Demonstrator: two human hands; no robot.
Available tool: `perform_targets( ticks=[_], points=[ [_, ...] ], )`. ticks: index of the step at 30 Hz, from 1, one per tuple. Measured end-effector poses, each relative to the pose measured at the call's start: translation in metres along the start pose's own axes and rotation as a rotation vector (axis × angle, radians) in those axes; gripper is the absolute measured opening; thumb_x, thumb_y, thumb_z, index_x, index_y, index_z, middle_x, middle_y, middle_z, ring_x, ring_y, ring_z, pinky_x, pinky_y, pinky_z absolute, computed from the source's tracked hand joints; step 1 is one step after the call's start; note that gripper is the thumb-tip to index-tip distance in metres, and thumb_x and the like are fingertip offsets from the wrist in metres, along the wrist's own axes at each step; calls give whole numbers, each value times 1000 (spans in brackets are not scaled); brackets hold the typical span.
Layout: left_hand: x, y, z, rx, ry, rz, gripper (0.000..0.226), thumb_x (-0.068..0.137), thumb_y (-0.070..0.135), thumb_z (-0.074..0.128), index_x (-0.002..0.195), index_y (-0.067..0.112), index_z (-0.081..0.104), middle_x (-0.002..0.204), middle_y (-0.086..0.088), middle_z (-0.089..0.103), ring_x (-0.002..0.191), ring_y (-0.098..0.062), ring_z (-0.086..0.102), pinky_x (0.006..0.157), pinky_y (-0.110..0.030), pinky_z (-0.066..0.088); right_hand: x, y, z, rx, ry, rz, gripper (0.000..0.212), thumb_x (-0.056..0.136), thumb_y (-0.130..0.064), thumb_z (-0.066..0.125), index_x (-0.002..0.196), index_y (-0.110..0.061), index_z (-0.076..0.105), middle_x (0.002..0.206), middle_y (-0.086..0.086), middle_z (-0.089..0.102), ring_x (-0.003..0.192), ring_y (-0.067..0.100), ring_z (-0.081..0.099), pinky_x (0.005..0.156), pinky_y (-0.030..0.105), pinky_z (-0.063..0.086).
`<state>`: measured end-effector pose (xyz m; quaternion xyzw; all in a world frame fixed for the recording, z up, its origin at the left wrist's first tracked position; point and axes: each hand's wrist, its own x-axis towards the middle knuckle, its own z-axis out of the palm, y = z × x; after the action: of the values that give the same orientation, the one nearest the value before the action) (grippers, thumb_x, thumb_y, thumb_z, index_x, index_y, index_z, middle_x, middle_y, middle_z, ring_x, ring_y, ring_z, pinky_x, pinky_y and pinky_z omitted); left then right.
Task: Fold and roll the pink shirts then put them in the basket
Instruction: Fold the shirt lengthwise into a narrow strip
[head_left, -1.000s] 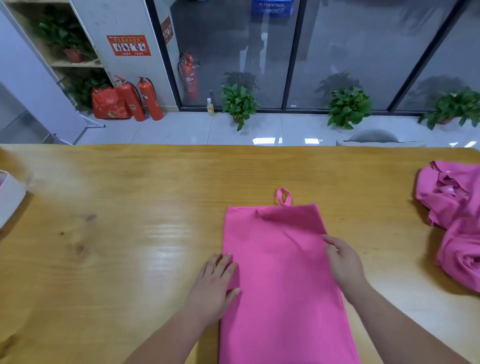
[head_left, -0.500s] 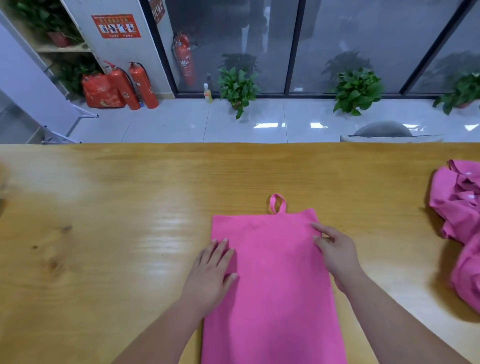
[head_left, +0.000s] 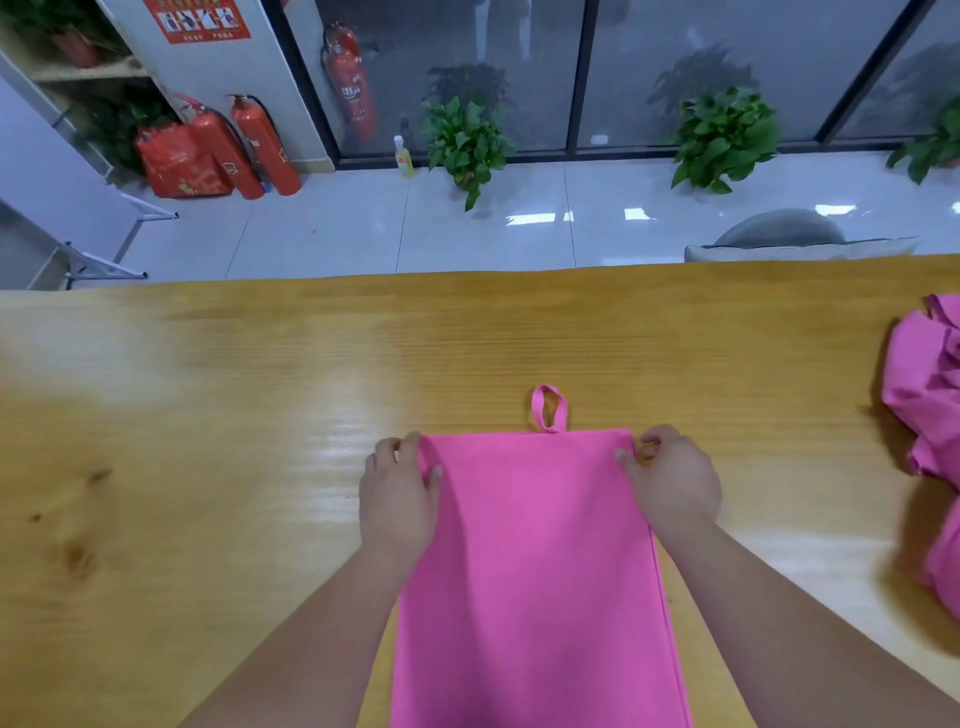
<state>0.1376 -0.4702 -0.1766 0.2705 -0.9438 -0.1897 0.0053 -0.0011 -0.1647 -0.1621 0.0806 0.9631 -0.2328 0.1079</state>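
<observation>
Both hands have slid forward from the shirt's middle to its far corners. My left hand (head_left: 397, 499) pinches the far left corner of the folded pink shirt (head_left: 535, 571), which lies flat on the desk (head_left: 208, 415) between my forearms. My right hand (head_left: 672, 486) pinches the far right corner, probably so the roll starts even. More pink shirts (head_left: 930, 395) lie heaped well off to its right.

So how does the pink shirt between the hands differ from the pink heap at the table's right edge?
The folded shirt lies flat as a smooth narrow rectangle; the heap is crumpled and bunched. The folded shirt sits mid-table, left hand and right hand gripping its far corners; the heap lies untouched, partly out of view. Both are pink and rest on the table.
</observation>
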Motion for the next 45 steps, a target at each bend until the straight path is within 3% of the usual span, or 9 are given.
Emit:
perform_targets(
  ticks=[7, 11, 20, 23, 26, 33, 37, 40, 45],
  points=[
    [55, -4, -8, -288, -185, -340, 28, 91, 28, 77, 114, 15, 68, 86, 4, 67, 95, -27, 68, 79, -31, 48, 31, -12, -10, 1, -270, 156, 21, 81, -46, 86, 84, -27, 78, 76, -6, 71, 75, 21, 65, 65, 29, 46],
    [62, -13, -11, -446, -267, -391, 20, 88, 24, 82, 84, 5, 76, 71, -1, 64, 70, -21, 59, 63, -29, 42, 31, -9, -12, 65, -228, 56, 17, 81, -34, 87, 75, -29, 72, 78, -12, 69, 83, 20, 67, 68, 28, 44],
    [54, -20, -26, -805, -287, -416, 15, 96, 22, 79, 100, 9, 75, 77, -7, 65, 70, -22, 58, 72, -37, 54, 26, 0, -15, 243, -255, -45, 25, 84, -17, 82, 107, -24, 75, 92, -2, 77, 88, 21, 72, 80, 38, 57],
    [54, -21, -21, -782, -260, -417, 13, 94, 25, 80, 99, 13, 76, 78, -2, 68, 71, -20, 59, 75, -37, 53, 27, -4, -9, 59, -240, -121, 13, 88, -22, 76, 100, -20, 78, 87, 0, 75, 89, 27, 70, 75, 35, 53],
    [53, -21, -16, -739, -248, -414, 13, 94, 25, 80, 102, 16, 75, 85, -1, 72, 77, -20, 64, 77, -35, 54, 21, -10, -1, -137, -159, -119, 28, 88, -38, 79, 106, -18, 69, 99, 7, 70, 94, 32, 67, 72, 34, 49],
    [54, -21, -14, -679, -212, -397, 19, 95, 26, 77, 111, 15, 77, 100, 0, 77, 94, -21, 73, 91, -39, 59, 30, -17, -2, -65, -252, 98, 26, 79, -28, 86, 93, -15, 67, 87, 4, 70, 86, 29, 66, 69, 29, 48],
    [55, -22, -19, -720, -241, -399, 17, 96, 33, 76, 105, 19, 79, 92, 2, 76, 82, -18, 66, 83, -36, 56, 33, -10, -7, 165, -272, 135, 35, 74, -12, 85, 102, -26, 70, 85, 1, 74, 84, 23, 71, 73, 32, 56],
    [55, -22, -25, -759, -251, -397, 13, 96, 33, 77, 92, 21, 81, 79, 7, 74, 75, -17, 62, 79, -38, 55, 32, -2, -11, 419, -354, 167, 15, 84, -8, 80, 98, -14, 80, 72, 0, 73, 63, 14, 63, 57, 25, 48],
    [51, -11, -56, -943, -348, -350, 17, 96, 22, 78, 94, 5, 76, 83, -3, 72, 75, -19, 62, 73, -35, 55, 19, -9, -43, 689, -345, 61, 26, 90, -36, 84, 87, -11, 79, 77, 3, 72, 72, 18, 62, 70, 40, 55]
  ],
)
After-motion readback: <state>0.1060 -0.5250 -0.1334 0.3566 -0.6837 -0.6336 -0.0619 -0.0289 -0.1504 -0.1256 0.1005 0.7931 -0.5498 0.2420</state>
